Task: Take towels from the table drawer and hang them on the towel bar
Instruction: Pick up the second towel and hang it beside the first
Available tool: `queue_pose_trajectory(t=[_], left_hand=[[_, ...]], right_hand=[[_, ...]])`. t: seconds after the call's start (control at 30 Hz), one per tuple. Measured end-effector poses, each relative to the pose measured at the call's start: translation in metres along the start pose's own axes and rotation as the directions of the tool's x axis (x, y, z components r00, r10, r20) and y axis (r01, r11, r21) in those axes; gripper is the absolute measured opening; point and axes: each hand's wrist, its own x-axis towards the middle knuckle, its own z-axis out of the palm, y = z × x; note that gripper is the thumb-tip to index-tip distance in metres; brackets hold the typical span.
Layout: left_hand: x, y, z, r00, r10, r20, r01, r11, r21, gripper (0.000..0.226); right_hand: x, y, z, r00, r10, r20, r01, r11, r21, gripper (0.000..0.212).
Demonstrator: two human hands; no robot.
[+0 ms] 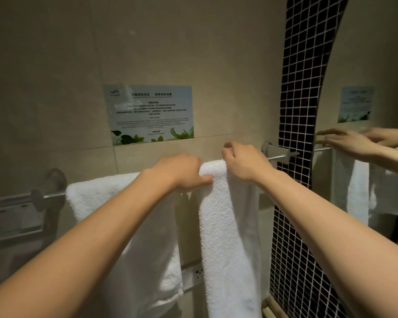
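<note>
Head view: two white terry towels hang over the metal towel bar [276, 157]. The narrower right towel [228, 226] sits draped between both hands. The left hand [182, 172] presses down on its fold, thumb pinching the front layer while the other fingers curl over the top. The right hand [245, 162] has its fingers bent together over the back edge; whether they grip cloth I cannot tell. To finish well, I judge the fold should be evened along the bar so both tails balance, clear of the wider left towel [97, 198]. The pile looks thick and nubbly; the bar is smooth, round and brushed, against matte beige wall tiles [55, 88] and glossy dark mosaic [296, 111].
</note>
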Motion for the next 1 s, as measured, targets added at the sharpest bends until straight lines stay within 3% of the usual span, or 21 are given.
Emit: queue_pose_trajectory(t=[0.07,0.13,0.23,0.3,0.4,0.47,0.57,0.67,0.77,0.93,1.0], left_hand=[[-0.002,-0.002,0.002,0.992,0.021,-0.123,-0.007,0.994,0.109,0.044],[-0.004,-0.003,0.003,0.964,0.076,-0.254,-0.048,0.992,0.114,0.044],[-0.009,0.0,0.001,0.921,0.118,-0.372,-0.118,0.993,0.023,0.037],[-0.012,0.001,0.002,0.897,0.125,-0.423,-0.125,0.992,0.027,0.031],[-0.011,0.001,0.004,0.869,0.107,-0.483,-0.122,0.993,-0.001,0.024],[-0.01,-0.002,0.005,0.863,0.099,-0.495,-0.133,0.99,-0.034,0.019],[-0.01,-0.006,0.006,0.858,0.088,-0.506,-0.163,0.981,-0.105,0.015],[-0.01,-0.007,0.003,0.867,0.072,-0.494,-0.151,0.981,-0.122,0.014],[-0.008,-0.01,-0.004,0.855,0.063,-0.515,-0.137,0.985,-0.106,0.012],[0.002,-0.024,-0.031,0.73,0.021,-0.683,-0.086,0.994,-0.061,0.018],[0.008,-0.024,-0.034,0.717,0.048,-0.695,-0.052,0.999,0.016,0.015]], right_hand=[[-0.009,0.005,0.0,0.992,-0.003,-0.126,0.022,0.988,0.156,0.043],[-0.022,0.012,0.002,0.946,0.036,-0.323,0.051,0.965,0.257,0.038],[-0.045,0.028,0.005,0.84,0.248,-0.483,-0.042,0.916,0.398,0.025],[-0.06,0.04,0.012,0.844,0.366,-0.392,-0.163,0.872,0.462,0.031],[-0.074,0.045,0.023,0.907,0.391,-0.153,-0.253,0.8,0.544,0.03],[-0.074,0.04,0.028,0.918,0.377,-0.123,-0.244,0.782,0.574,0.029],[-0.068,0.034,0.032,0.891,0.433,-0.134,-0.281,0.759,0.587,0.049],[-0.064,0.037,0.04,0.893,0.446,-0.066,-0.316,0.722,0.616,0.024],[-0.065,0.036,0.034,0.891,0.421,-0.167,-0.242,0.754,0.611,0.037],[-0.039,0.02,-0.002,0.879,0.318,-0.356,-0.061,0.815,0.576,0.051],[-0.023,0.014,-0.011,0.88,0.284,-0.38,-0.056,0.857,0.512,0.051]])
